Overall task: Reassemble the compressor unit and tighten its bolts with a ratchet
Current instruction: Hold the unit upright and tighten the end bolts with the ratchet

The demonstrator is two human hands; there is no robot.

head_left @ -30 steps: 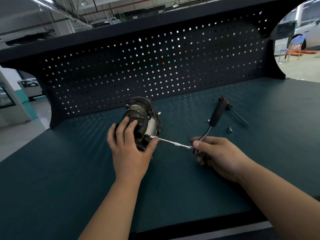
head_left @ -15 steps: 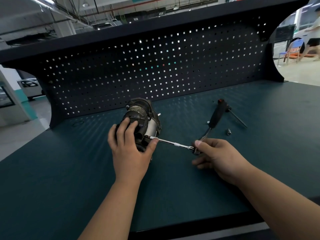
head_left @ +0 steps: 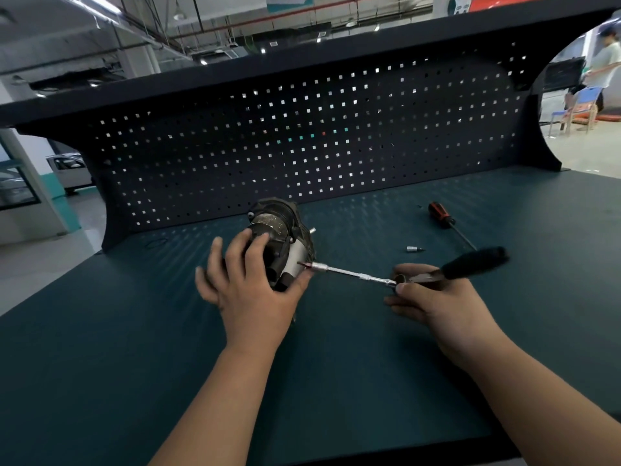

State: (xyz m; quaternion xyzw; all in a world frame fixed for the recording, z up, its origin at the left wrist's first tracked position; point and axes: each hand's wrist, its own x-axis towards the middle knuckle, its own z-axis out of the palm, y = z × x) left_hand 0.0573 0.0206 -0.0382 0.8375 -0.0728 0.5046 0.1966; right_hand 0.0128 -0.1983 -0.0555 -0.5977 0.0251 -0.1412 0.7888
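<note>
One ratchet (head_left: 369, 278), right hand (head_left: 437, 297), at compressor (head_left: 285, 230).

No lettering can be read. The teal banner (head_left: 289, 1) hanging under the ceiling carries a line of pale characters too small to make out; the red sign (head_left: 497, 3) at the top right is blurred; the shiny metal band on the compressor unit (head_left: 268, 225) shows faint, illegible marks
</note>
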